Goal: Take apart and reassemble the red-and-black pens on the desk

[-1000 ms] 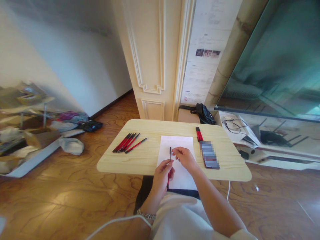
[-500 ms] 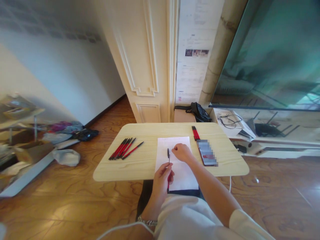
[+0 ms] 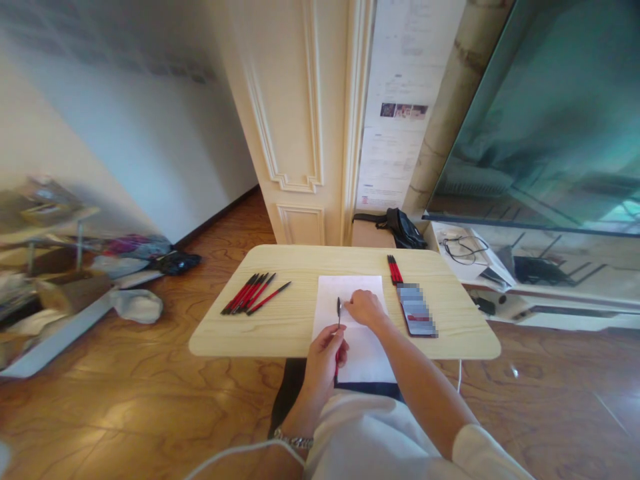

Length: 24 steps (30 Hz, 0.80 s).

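My left hand (image 3: 327,350) is closed around a pen (image 3: 337,368) whose red barrel shows below the fingers. A thin dark shaft juts up from the fingertips toward a small black piece (image 3: 339,305) over the sheet of white paper (image 3: 360,357); whether the two are joined I cannot tell. My right hand (image 3: 365,308) is over the paper with its fingers curled together, just right of the black piece. What it pinches, if anything, is too small to make out.
Several red-and-black pens (image 3: 255,293) lie at the left of the pale wooden table (image 3: 290,260). A few more pens (image 3: 395,269) lie at the right, above a phone (image 3: 417,311). A white cable (image 3: 459,377) hangs below the table.
The view has shifted slightly. The black piece over the paper looks narrower and more upright than before. Both hands keep nearly the same places and the left still holds the pen.
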Motion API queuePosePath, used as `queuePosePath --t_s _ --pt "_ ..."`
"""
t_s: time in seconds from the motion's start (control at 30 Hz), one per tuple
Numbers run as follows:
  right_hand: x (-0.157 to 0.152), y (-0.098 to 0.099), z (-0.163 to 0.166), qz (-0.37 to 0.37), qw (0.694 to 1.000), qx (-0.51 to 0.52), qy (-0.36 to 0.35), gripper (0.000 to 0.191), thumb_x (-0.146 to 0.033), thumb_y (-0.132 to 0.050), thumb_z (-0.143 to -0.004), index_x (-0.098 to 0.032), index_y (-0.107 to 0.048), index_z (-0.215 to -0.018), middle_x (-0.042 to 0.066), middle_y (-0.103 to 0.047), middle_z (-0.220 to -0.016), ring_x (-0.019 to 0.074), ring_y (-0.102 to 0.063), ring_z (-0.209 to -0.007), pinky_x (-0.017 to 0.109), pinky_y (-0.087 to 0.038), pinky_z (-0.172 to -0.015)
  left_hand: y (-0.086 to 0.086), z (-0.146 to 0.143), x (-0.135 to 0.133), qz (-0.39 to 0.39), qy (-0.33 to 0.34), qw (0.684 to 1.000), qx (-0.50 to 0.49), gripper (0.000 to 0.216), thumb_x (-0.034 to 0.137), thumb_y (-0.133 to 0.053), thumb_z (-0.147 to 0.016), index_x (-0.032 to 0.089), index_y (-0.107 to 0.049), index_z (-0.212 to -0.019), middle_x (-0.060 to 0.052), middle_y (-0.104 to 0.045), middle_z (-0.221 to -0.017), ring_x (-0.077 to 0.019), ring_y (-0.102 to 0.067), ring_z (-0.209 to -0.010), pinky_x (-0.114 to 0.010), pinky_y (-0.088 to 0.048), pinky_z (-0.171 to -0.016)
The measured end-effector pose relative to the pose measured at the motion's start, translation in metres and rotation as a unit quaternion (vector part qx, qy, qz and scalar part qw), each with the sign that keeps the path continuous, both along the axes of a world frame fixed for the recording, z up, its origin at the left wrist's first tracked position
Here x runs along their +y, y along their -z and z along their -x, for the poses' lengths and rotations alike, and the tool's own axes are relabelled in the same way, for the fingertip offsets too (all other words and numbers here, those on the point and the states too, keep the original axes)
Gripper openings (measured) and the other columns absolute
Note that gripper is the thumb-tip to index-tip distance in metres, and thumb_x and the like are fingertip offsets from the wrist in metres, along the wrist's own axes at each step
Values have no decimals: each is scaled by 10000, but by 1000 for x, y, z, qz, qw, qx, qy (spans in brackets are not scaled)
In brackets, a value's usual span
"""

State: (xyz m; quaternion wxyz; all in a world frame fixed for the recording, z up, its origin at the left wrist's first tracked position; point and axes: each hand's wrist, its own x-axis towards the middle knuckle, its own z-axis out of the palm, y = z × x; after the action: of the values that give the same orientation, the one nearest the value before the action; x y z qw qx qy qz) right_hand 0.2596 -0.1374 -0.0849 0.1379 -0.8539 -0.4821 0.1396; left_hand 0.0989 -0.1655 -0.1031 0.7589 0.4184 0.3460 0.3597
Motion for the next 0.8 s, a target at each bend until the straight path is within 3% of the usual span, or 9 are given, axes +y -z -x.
queuePosePath --t_s 0.17,0.33,0.47,0.6,0.7,0.8 --pt "-27 -5 -1 -145 982 119 -26 396 -447 -425 -868 -161 -673 -754 79 -674 -738 179 -596 -706 269 -390 -640 -5 0 -4 -9 6 1000 -3 354 420 -656 -738 140 -603 -948 27 -542 -563 -45 -409 -378 -163 -212 -358" --pt "-63 1 15 -200 922 315 -102 317 -429 -497 -832 -162 -665 -800 21 -644 -720 135 -553 -675 227 -391 -600 0 -6 -7 -21 46 999 -2 360 421 -644 -753 143 -605 -979 22 -542 -572 -57 -426 -391 -172 -240 -362" --pt "-71 3 22 -237 899 360 -80 258 -391 -551 -797 -160 -653 -743 10 -628 -689 126 -539 -661 225 -391 -600 2 -10 -11 -30 60 998 -2 351 425 -631 -765 155 -605 -987 22 -548 -584 -60 -439 -399 -175 -243 -369" --pt "-55 -3 5 -263 872 410 -41 277 -402 -551 -788 -146 -653 -762 35 -656 -717 122 -554 -633 220 -392 -569 -1 -11 -15 -32 54 998 14 349 437 -638 -752 151 -611 -951 28 -539 -563 -55 -424 -381 -175 -223 -366" --pt "-36 -7 -16 -254 883 395 17 307 -413 -545 -781 -129 -661 -798 62 -676 -739 121 -563 -589 212 -374 -515 -2 -9 -15 -30 59 998 15 364 446 -653 -734 149 -614 -942 28 -545 -561 -59 -427 -377 -182 -227 -363" --pt "-19 -6 -32 -196 933 300 32 297 -384 -547 -776 -125 -688 -746 60 -672 -671 129 -575 -582 216 -367 -519 -2 -7 -13 -27 48 998 12 370 444 -661 -726 152 -615 -948 30 -551 -572 -58 -430 -383 -183 -233 -368"
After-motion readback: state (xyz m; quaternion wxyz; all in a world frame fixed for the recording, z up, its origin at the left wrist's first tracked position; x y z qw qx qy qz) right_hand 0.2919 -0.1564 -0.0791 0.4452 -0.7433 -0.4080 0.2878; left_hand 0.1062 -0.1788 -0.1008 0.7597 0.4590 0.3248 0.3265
